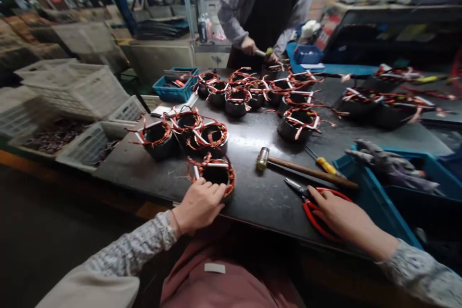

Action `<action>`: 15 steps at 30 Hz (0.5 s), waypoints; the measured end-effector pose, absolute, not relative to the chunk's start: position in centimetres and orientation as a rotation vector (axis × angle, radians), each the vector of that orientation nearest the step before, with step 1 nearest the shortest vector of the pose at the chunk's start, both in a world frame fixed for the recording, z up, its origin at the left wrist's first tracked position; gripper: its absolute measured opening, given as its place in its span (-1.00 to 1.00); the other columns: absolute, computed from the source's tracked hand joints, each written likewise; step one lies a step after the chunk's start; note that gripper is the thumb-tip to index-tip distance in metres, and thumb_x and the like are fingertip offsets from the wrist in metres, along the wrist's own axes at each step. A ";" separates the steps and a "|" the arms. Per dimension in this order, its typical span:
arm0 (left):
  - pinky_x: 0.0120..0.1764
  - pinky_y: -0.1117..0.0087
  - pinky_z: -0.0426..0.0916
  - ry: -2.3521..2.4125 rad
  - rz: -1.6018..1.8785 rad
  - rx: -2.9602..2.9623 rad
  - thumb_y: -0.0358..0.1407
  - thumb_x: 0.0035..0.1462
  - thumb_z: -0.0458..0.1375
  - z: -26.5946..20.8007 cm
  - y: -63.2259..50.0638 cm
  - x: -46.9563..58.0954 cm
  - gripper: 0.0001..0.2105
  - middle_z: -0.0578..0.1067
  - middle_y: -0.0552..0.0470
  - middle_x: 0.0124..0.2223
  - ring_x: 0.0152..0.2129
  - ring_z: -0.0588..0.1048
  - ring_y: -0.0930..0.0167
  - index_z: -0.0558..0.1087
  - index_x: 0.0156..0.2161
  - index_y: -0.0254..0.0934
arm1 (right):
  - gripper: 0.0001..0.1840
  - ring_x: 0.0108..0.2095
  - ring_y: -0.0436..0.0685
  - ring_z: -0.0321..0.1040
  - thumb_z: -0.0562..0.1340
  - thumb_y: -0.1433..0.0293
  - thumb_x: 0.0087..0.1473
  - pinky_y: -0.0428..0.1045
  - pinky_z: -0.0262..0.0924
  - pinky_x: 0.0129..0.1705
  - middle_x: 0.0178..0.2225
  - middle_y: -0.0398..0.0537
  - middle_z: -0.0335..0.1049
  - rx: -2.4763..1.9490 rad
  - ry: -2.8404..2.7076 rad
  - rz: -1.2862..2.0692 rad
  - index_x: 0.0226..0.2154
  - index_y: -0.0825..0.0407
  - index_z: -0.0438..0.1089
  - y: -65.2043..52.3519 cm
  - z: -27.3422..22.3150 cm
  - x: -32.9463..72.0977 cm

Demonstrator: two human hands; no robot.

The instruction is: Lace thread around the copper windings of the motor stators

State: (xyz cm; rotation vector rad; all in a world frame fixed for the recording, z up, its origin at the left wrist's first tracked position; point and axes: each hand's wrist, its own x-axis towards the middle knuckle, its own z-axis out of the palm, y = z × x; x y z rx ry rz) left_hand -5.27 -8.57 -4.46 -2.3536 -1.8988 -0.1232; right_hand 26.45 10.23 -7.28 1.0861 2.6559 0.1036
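Observation:
Near the table's front edge stands a motor stator [233, 184], a dark ring with copper-coloured windings and white sleeves on top. My left hand [200, 204] is closed over its near rim, the fingertips curled toward the bore. To the right, a pair of red-handled scissors [307, 197] lies on the table, blades pointing left. My right hand [341, 214] grips its handles from above; part of the fingers is hidden. A mallet [288, 165] with a wooden handle lies just beyond the scissors, beside a yellow-handled screwdriver [326, 166].
Several more stators [299, 122] stand across the dark table [249, 154]. A blue bin [378, 207] with gloves on it borders the right side. White crates [81, 147] sit at the left. Opposite, a co-worker [265, 14] holds a hammer over a stator.

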 end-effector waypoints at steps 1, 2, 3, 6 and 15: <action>-0.32 0.21 0.28 -1.952 -0.110 -2.284 -0.29 0.13 0.16 -4.5 -9.2 -6.3 -0.73 0.54 -0.10 -0.31 -0.39 0.51 0.23 0.38 -0.07 -0.38 | -0.56 -0.35 0.32 0.52 0.04 0.49 0.15 0.08 0.35 -0.42 -0.11 0.34 0.47 1.074 2.628 0.155 0.07 0.19 0.35 10.4 -7.1 25.9; -0.30 0.20 0.29 -1.991 -0.101 -2.214 -0.31 0.14 0.14 -4.5 -9.6 -7.5 -0.70 0.55 -0.13 -0.29 -0.39 0.52 0.22 0.38 -0.04 -0.40 | -0.58 -0.36 0.31 0.52 0.01 0.53 0.15 0.05 0.31 -0.46 -0.16 0.31 0.50 1.060 2.607 0.194 0.02 0.17 0.38 10.4 -6.7 25.3; -0.30 0.20 0.29 -2.016 -0.088 -2.145 -0.31 0.15 0.12 -4.5 -9.8 -8.7 -0.69 0.56 -0.16 -0.28 -0.38 0.52 0.21 0.37 -0.02 -0.43 | -0.60 -0.36 0.31 0.51 0.00 0.55 0.15 0.03 0.26 -0.48 -0.22 0.28 0.51 1.042 2.601 0.215 -0.04 0.16 0.41 10.3 -6.1 24.6; -0.32 0.19 0.30 -2.043 -0.019 -1.972 -0.29 0.19 0.07 -4.7 -8.8 -12.6 -0.67 0.57 -0.23 -0.31 -0.40 0.54 0.16 0.40 -0.03 -0.50 | -0.72 -0.32 0.26 0.48 0.03 0.51 0.19 -0.01 0.13 -0.46 -0.33 0.18 0.50 0.972 2.705 0.206 -0.20 0.12 0.44 10.2 -3.5 22.2; -0.09 0.01 0.34 -1.855 -0.164 -1.805 -0.30 0.23 0.03 -3.3 -5.4 -14.1 -0.67 0.56 -0.31 -0.15 -0.18 0.54 0.03 0.40 0.02 -0.47 | -0.73 -0.04 0.30 0.29 0.11 0.46 0.15 0.04 0.15 -0.15 -0.07 0.28 0.40 1.376 2.817 0.333 -0.09 0.18 0.37 22.5 0.1 17.3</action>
